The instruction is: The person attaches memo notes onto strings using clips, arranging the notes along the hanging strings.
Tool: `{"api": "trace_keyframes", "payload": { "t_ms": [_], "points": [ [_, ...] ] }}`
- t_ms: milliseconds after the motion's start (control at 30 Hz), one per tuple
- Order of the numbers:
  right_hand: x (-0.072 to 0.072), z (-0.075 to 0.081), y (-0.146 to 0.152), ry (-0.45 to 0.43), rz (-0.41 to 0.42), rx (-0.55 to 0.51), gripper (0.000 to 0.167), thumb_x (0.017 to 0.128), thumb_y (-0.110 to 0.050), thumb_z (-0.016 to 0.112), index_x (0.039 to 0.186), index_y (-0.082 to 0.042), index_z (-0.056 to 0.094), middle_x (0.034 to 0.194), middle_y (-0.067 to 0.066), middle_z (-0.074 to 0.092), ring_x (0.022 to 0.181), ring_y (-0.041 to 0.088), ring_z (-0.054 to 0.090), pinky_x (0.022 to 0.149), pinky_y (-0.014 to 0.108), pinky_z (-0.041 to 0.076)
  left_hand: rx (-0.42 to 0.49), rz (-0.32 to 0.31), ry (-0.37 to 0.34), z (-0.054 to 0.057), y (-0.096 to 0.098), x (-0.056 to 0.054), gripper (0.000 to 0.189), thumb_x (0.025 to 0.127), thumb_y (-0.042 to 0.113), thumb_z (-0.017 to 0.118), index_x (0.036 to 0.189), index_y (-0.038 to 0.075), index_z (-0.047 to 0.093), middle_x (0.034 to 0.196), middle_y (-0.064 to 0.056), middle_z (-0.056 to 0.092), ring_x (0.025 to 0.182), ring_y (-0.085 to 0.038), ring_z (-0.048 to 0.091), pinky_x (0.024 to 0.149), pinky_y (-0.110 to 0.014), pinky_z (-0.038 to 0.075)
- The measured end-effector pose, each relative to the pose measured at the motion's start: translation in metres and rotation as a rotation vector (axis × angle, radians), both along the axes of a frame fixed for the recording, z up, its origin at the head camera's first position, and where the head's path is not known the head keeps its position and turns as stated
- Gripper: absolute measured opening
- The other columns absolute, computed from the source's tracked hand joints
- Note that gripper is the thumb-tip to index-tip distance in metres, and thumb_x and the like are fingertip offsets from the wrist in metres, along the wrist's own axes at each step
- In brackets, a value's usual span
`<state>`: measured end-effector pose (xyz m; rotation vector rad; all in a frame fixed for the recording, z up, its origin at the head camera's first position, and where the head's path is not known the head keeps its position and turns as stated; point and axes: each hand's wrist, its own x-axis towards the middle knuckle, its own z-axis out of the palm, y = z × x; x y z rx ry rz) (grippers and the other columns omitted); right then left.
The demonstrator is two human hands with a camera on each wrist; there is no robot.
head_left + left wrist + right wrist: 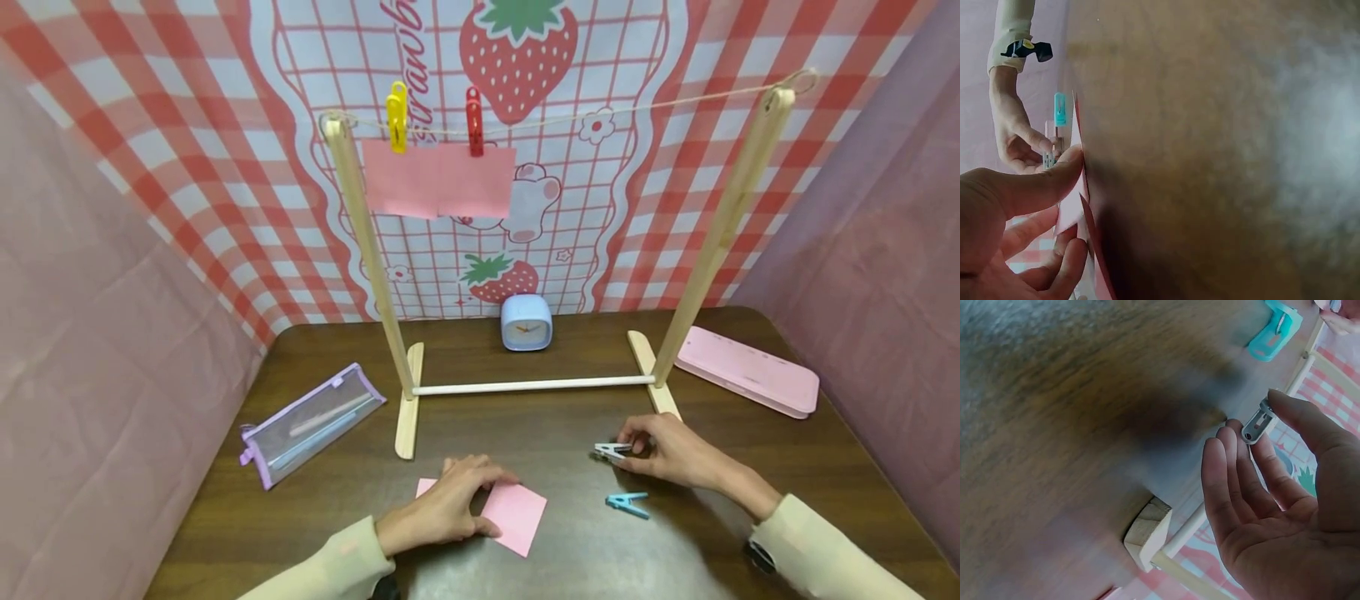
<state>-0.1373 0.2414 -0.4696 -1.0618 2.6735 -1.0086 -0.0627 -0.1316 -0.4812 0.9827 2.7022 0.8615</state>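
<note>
My left hand (455,502) pinches a pink sheet of paper (519,518) by its edges, thumb in front and fingers behind; part of the sheet is hidden under the hand. In the left wrist view the paper (1070,211) looks folded or doubled. Over on the right, my right hand (671,450) holds a whitish-grey clothespin (612,451) between thumb and index finger, the other fingers loosely bent. A light blue clothespin (627,504) lies on the table just in front of it. Two pink sheets (476,183) hang from a string, held by a yellow clothespin (397,118) and a red clothespin (474,122).
A wooden frame with a left post (367,242) and a right post (723,233) carries the string (585,119). Between its feet runs a white rod (532,385). Behind stands a small blue clock (527,323). A mesh pouch (315,425) lies left, a pink case (750,371) right.
</note>
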Motion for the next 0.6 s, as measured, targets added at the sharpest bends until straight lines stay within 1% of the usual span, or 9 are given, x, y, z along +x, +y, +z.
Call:
{"api": "trace_keyframes", "payload": {
  "t_ms": [167,233,333,400,433,500,533,567,600],
  "points": [
    [0.0,0.003,-0.003,-0.022,-0.001,-0.016,0.013,0.087,-0.014,0.083,0.094,-0.011,0.073,0.083,-0.007,0.073,0.075,-0.003,0.064,0.062,0.022,0.058,0.014,-0.007,-0.015,-0.002,0.0,0.001,0.066,0.075,0.018,0.093,0.136,0.019,0.068,0.096,0.006,0.071,0.089,-0.003,0.06,0.083,-0.022,0.029],
    [0.0,0.006,-0.004,-0.025,0.002,-0.018,0.011,0.089,-0.013,0.082,0.096,-0.011,0.073,0.084,-0.007,0.073,0.075,-0.004,0.064,0.061,0.022,0.058,0.02,0.0,-0.018,-0.003,0.0,0.002,0.066,0.079,0.017,0.09,0.141,0.019,0.065,0.104,0.007,0.076,0.093,-0.002,0.063,0.085,-0.023,0.032],
    [0.0,0.008,-0.006,-0.013,0.005,-0.019,0.01,0.09,-0.012,0.08,0.098,-0.01,0.073,0.085,-0.006,0.073,0.075,-0.004,0.064,0.06,0.022,0.058,0.051,0.02,-0.013,-0.003,0.001,0.001,0.068,0.086,0.012,0.084,0.148,0.019,0.059,0.129,0.002,0.075,0.11,-0.005,0.068,0.091,-0.028,0.039],
    [0.0,0.009,-0.006,0.001,0.005,-0.023,0.011,0.09,-0.011,0.08,0.099,-0.009,0.073,0.086,-0.005,0.073,0.076,-0.004,0.064,0.06,0.023,0.059,0.101,0.037,0.0,-0.002,0.001,0.0,0.068,0.089,0.007,0.08,0.151,0.017,0.055,0.141,-0.005,0.069,0.11,-0.009,0.069,0.093,-0.028,0.046],
    [0.0,0.01,-0.007,0.012,0.004,-0.025,0.012,0.09,-0.01,0.08,0.099,-0.009,0.073,0.087,-0.004,0.073,0.076,-0.004,0.063,0.06,0.024,0.059,0.135,0.044,0.004,-0.003,0.002,-0.001,0.07,0.089,0.004,0.078,0.153,0.016,0.053,0.14,-0.008,0.069,0.104,-0.01,0.07,0.089,-0.028,0.05],
    [0.0,0.011,-0.008,0.029,0.004,-0.029,0.013,0.089,-0.009,0.08,0.1,-0.008,0.073,0.088,-0.003,0.074,0.076,-0.004,0.063,0.06,0.024,0.059,0.219,0.05,0.012,-0.003,0.002,-0.003,0.073,0.089,-0.002,0.076,0.155,0.011,0.048,0.127,-0.013,0.075,0.09,-0.007,0.069,0.08,-0.025,0.056],
    [0.0,0.012,-0.008,0.033,0.004,-0.03,0.013,0.089,-0.009,0.08,0.101,-0.008,0.073,0.089,-0.003,0.074,0.076,-0.004,0.063,0.06,0.024,0.059,0.262,0.054,0.011,-0.003,0.002,-0.005,0.075,0.089,-0.004,0.075,0.156,0.009,0.046,0.119,-0.014,0.077,0.08,-0.004,0.065,0.072,-0.023,0.057],
    [0.0,0.013,-0.009,0.037,0.004,-0.03,0.014,0.089,-0.009,0.08,0.101,-0.008,0.074,0.089,-0.002,0.074,0.076,-0.004,0.063,0.059,0.024,0.059,0.305,0.056,0.01,-0.003,0.002,-0.006,0.077,0.088,-0.006,0.075,0.157,0.007,0.044,0.108,-0.015,0.079,0.072,-0.002,0.061,0.062,-0.02,0.056],
    [0.0,0.014,-0.01,0.045,0.003,-0.028,0.015,0.089,-0.009,0.08,0.102,-0.008,0.074,0.089,-0.002,0.073,0.076,-0.004,0.063,0.059,0.023,0.059,0.339,0.059,0.012,-0.002,0.001,-0.007,0.08,0.086,-0.008,0.075,0.157,0.005,0.041,0.098,-0.013,0.079,0.066,0.0,0.059,0.057,-0.017,0.053]
  ]
}}
